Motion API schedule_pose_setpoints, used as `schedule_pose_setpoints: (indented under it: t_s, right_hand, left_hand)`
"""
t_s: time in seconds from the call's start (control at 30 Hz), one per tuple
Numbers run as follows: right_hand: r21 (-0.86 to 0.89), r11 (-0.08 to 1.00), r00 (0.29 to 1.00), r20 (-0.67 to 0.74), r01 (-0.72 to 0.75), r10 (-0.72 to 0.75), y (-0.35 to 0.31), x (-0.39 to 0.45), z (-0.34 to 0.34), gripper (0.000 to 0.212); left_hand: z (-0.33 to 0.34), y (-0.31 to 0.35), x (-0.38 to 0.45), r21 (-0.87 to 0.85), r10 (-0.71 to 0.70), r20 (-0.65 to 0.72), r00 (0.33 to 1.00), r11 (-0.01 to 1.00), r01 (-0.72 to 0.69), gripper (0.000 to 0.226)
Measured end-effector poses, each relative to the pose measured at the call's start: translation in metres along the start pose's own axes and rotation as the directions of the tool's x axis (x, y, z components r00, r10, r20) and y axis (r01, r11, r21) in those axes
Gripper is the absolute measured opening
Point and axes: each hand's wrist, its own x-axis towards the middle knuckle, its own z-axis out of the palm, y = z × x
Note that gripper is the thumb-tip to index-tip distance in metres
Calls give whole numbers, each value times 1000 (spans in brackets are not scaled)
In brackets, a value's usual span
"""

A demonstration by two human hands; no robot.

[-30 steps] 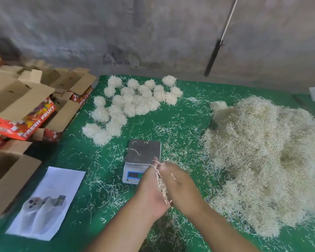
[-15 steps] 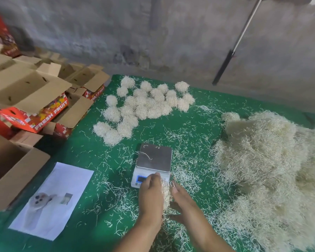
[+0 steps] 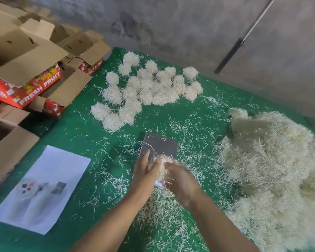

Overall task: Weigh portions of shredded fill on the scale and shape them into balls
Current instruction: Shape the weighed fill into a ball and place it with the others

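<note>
A clump of pale shredded fill [image 3: 162, 167] is pressed between my two palms, just over the near edge of the small scale [image 3: 159, 145]. My left hand [image 3: 144, 173] lies flat against the clump's left side, fingers straight. My right hand [image 3: 180, 182] cups it from the right with curled fingers. The scale's grey platter carries only a few stray strands; its display is hidden behind my hands. Several finished fill balls [image 3: 145, 88] lie grouped at the back of the green table [image 3: 76, 128]. A big heap of loose fill [image 3: 273, 170] spreads along the right.
Open cardboard boxes [image 3: 25, 57], some printed FRESH FRUIT, crowd the left side. A printed white sheet [image 3: 44, 188] lies at the front left. Loose strands litter the cloth. A pole [image 3: 244, 37] leans on the grey wall behind.
My hands have risen slightly toward the scale, and the thin strip of fill between them has bunched into a rounder clump. The camera has tilted and shifted left.
</note>
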Motion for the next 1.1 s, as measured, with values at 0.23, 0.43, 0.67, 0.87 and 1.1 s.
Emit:
schedule_pose_setpoints:
  t_s: [0.23,0.43,0.67,0.87,1.1]
  right_hand:
    - [-481,876,923,-331,14,-196,-19,122,-15,33]
    - [-711,679,862,-448,-182,-238,-14,199,-13,54]
    - [-835,544,851,-229,77,-472,-13,244,43,48]
    - [-766,531,919,199,363,-341,28,215,114,60]
    - [-605,608,846,243,514,-474,42,184,99,57]
  left_hand:
    - [-75,-185,71,687,-88,-59,994,719,104,48]
    - [-98,-286,55,935,4,0,1000,354,-2,79]
    - [-94,-303,59,994,279,-31,960,112,0,77]
    - [-87,-297,66,986,360,-99,928,160,43,77]
    - [-85,-313,63,984,366,-104,925,171,43,81]
